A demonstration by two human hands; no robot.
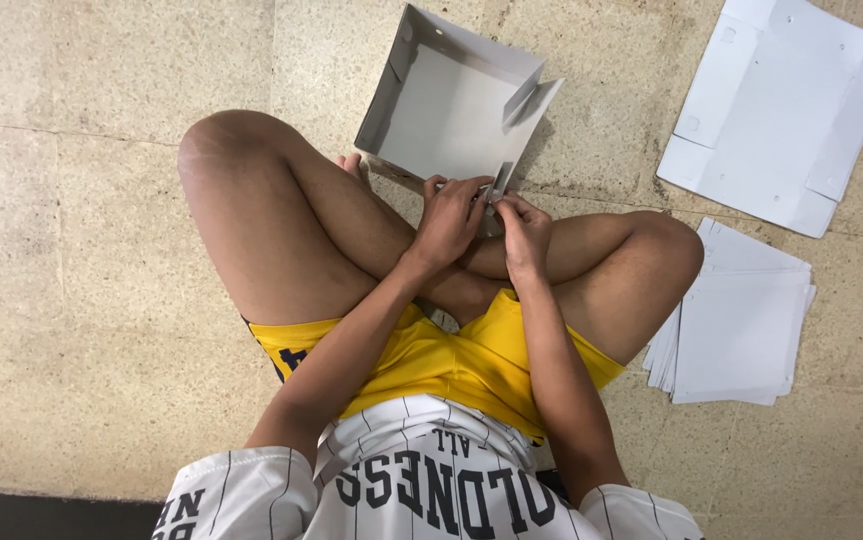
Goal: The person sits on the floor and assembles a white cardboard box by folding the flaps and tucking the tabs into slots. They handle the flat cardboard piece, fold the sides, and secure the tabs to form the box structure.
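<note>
Speckled beige stone floor (91,250) fills the head view, crossed by thin joint lines, with a dark strip along the lower left edge; no furniture or walls show. A person sits cross-legged on it in yellow shorts and a white pinstriped shirt. Directly ahead of the knees lies the box (451,105), a white cardboard tray, partly formed: the far wall and left wall stand up, the right wall leans outward with its corner flap loose, and the near wall is the part being worked. The left hand (448,215) and right hand (523,228) meet at the middle of that near edge, touching each other, fingers narrowed in a pinch on a small upright tab (500,181). Whether the tab is already locked cannot be told. By judgement the folding is roughly half done: two walls set, the near wall and right corner left. To the right, well apart from the hands, a flat blank (781,100) lies unfolded, and nearer the right knee sits a stack (741,320) of further white blanks, so more pieces remain unfolded.
</note>
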